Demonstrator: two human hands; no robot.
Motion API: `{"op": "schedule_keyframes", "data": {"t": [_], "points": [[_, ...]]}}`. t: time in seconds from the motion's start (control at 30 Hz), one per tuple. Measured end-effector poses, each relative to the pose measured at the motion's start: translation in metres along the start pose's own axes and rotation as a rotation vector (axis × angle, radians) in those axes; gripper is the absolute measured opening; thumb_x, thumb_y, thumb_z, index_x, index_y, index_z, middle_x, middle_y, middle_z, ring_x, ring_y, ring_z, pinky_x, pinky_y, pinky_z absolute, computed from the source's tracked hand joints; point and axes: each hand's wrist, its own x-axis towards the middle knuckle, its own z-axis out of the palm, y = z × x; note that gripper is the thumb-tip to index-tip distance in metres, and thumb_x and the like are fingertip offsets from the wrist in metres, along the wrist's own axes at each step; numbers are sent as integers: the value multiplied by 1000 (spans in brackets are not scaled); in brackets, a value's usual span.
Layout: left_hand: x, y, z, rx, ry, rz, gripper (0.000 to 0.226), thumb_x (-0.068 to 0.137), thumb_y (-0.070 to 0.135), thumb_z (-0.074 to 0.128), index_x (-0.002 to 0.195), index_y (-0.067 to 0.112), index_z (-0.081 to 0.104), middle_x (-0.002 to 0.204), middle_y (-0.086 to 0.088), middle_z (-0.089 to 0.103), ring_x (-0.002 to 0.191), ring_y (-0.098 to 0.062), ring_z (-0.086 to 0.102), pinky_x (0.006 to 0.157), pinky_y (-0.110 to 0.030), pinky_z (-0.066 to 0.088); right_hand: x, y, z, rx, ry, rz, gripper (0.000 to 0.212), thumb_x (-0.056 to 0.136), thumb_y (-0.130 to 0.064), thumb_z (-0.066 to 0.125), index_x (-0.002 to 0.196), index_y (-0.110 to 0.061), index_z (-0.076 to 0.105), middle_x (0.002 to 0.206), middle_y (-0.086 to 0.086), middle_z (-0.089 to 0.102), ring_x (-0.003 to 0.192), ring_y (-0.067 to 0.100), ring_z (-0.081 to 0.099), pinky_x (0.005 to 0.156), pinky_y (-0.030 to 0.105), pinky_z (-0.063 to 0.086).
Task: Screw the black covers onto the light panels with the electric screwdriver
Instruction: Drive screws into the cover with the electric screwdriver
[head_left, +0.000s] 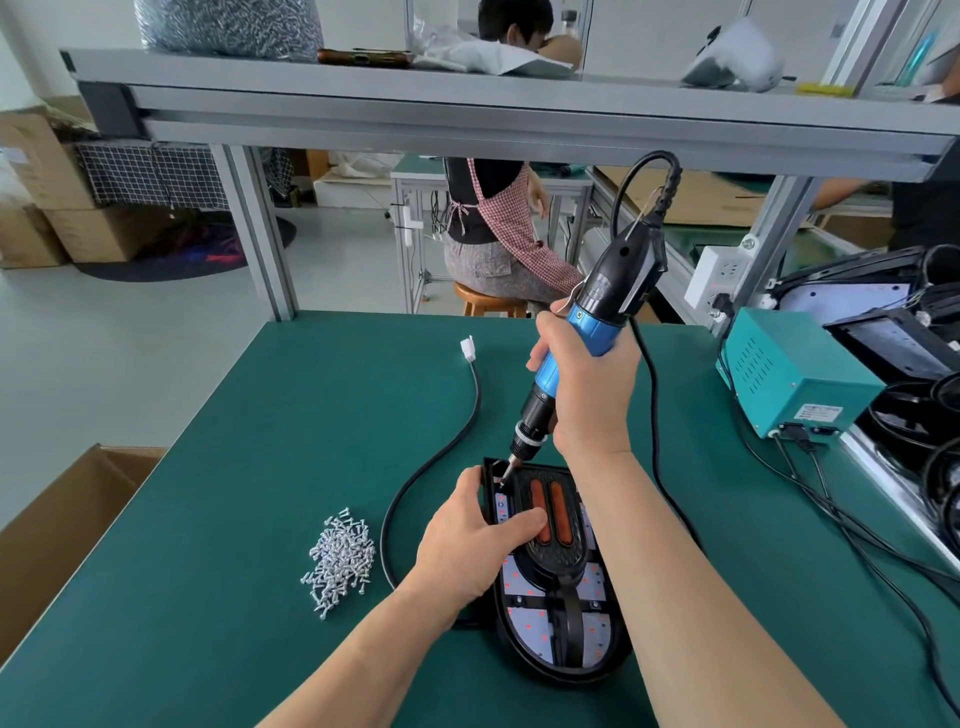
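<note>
A black light panel (545, 618) with a white LED board lies on the green mat in front of me. On its far half sits a black cover (558, 551) with two orange slots. My left hand (467, 535) grips the panel's far left edge, with the thumb lying on the cover. My right hand (589, 389) holds the blue and black electric screwdriver (582, 332) tilted, its bit tip down at the panel's far left corner, just beyond my left fingers. A pile of silver screws (340, 561) lies on the mat left of the panel.
The panel's black cable (441, 457) curves away to a white plug (468, 348). A teal power box (789, 374) and stacked black panels (893, 322) stand at the right. An open cardboard box (67, 525) sits at the left table edge. A person sits on a stool beyond the bench.
</note>
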Motion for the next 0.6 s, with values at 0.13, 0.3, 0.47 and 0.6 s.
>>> {"op": "schedule_keyframes", "data": {"t": [0.13,0.3,0.47,0.6], "points": [[1,-1,1,-11,3,-2,42,60,59,74,92,63,46,99,21,72,101,-10,68,98,-43,52,0,1,1,-6,-6,-8,14,77,-4,65,80,-12,54,58,8,49,47,17,49,50,23,45],[2,-3,-1,-45,-16,-7,42,61,57,75,86,73,46,93,30,70,101,-8,67,96,-39,52,-1,4,0,-17,-36,-25,15,77,-2,62,79,-14,54,55,4,51,47,16,49,51,24,46],[1,-2,0,-77,-23,-21,86,61,57,77,136,31,43,102,24,70,107,-7,65,102,-39,49,-5,5,3,-54,-88,-40,13,75,0,59,78,-8,50,56,3,49,48,15,48,51,25,45],[1,-1,0,-30,8,-25,48,62,53,78,99,69,51,102,18,72,102,-12,68,98,-40,51,-9,4,9,-85,-156,-74,14,73,4,58,77,-6,48,56,5,47,47,16,45,49,23,42]]}}
